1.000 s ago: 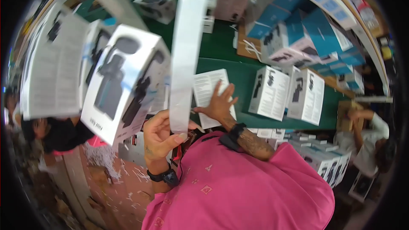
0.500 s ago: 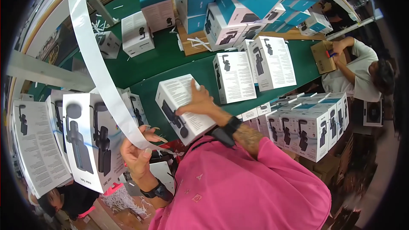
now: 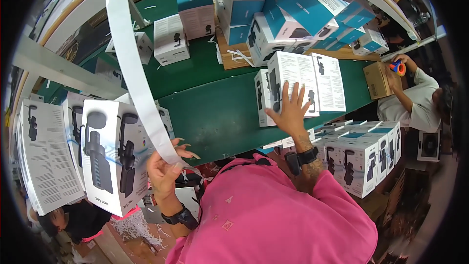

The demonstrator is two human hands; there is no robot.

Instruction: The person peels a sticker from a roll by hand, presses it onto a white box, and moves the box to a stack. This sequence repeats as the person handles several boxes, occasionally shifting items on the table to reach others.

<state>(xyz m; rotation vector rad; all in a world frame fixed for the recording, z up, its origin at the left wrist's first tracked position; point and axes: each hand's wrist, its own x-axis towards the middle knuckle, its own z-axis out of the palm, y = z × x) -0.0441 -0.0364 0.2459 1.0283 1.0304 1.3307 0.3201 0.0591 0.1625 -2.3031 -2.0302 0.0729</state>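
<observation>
My left hand pinches the lower end of a long white glossy strip, which runs up past the top edge. My right hand lies on a white product box, its fingers spread flat over the printed face. That box stands on the green table among others: one white box stands to its right, and another is partly hidden to its left. Dark devices are pictured on the boxes.
Large white boxes crowd the left side. Teal and white boxes are piled at the back on a wooden board. More boxes are stacked at the lower right. A co-worker at the right handles a brown carton.
The white box under my right hand has gone from in front of me to the right, beside the other boxes. My right hand's fingers have spread. My left hand still pinches the strip.
</observation>
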